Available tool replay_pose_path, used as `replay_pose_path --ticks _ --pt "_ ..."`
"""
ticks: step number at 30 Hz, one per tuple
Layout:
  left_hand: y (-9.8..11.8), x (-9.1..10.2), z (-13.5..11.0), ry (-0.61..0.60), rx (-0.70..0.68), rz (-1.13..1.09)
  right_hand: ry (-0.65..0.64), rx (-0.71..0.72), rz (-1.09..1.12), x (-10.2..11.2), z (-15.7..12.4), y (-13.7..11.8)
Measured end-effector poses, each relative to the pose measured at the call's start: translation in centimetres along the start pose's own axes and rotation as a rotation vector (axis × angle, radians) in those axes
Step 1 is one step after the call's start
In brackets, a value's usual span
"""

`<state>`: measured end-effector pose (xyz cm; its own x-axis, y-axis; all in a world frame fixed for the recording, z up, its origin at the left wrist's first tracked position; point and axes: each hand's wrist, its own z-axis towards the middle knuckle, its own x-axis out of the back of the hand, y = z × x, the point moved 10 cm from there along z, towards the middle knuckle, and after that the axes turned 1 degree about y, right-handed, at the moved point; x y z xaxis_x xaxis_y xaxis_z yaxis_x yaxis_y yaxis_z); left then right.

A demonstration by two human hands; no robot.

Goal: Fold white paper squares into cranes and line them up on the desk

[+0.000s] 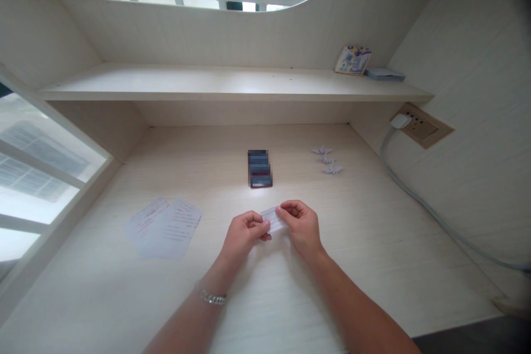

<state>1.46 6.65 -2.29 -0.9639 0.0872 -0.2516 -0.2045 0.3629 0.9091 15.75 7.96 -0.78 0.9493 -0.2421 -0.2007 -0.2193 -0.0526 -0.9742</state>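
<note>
Both my hands hold a small folded piece of white paper [272,219] just above the pale wooden desk [373,243]. My left hand [244,232] pinches its left end with curled fingers; a metal bracelet sits on that wrist. My right hand [301,224] pinches the right end, fingers curled over the top edge. A dark phone [259,168] lies flat on the desk just beyond my hands.
Two printed sheets [164,227] lie to the left. Three small folded paper cranes [327,159] sit at the back right. A shelf [224,86] above carries a card packet [352,60] and a flat box. A white plug and cable [415,188] run down the right wall.
</note>
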Motion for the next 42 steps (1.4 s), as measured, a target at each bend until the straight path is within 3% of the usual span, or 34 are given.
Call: replay_pose_path --ticks 10,18,25,30,33,42 --pt "0.4 0.6 0.1 0.034 -0.019 -0.094 -0.021 -0.029 0.039 -0.2 0.0 0.3" --pt "-0.3 -1.4 -0.4 -0.095 0.004 0.101 -0.027 0.035 -0.043 -0.1 -0.1 -0.4" --pt "0.4 -0.8 -0.2 -0.055 -0.046 0.181 -0.064 -0.023 0.011 -0.4 0.0 -0.1" --pt "1.4 0.3 -0.2 0.049 -0.119 0.124 -0.201 -0.13 0.07 -1.8 -0.3 0.5" --pt "1.6 0.5 -0.1 0.068 -0.126 0.086 -0.254 -0.112 0.042 -2.4 -0.6 0.6" --pt "0.5 0.1 0.0 0.028 -0.076 0.063 -0.191 -0.038 -0.113 -1.2 0.0 0.2"
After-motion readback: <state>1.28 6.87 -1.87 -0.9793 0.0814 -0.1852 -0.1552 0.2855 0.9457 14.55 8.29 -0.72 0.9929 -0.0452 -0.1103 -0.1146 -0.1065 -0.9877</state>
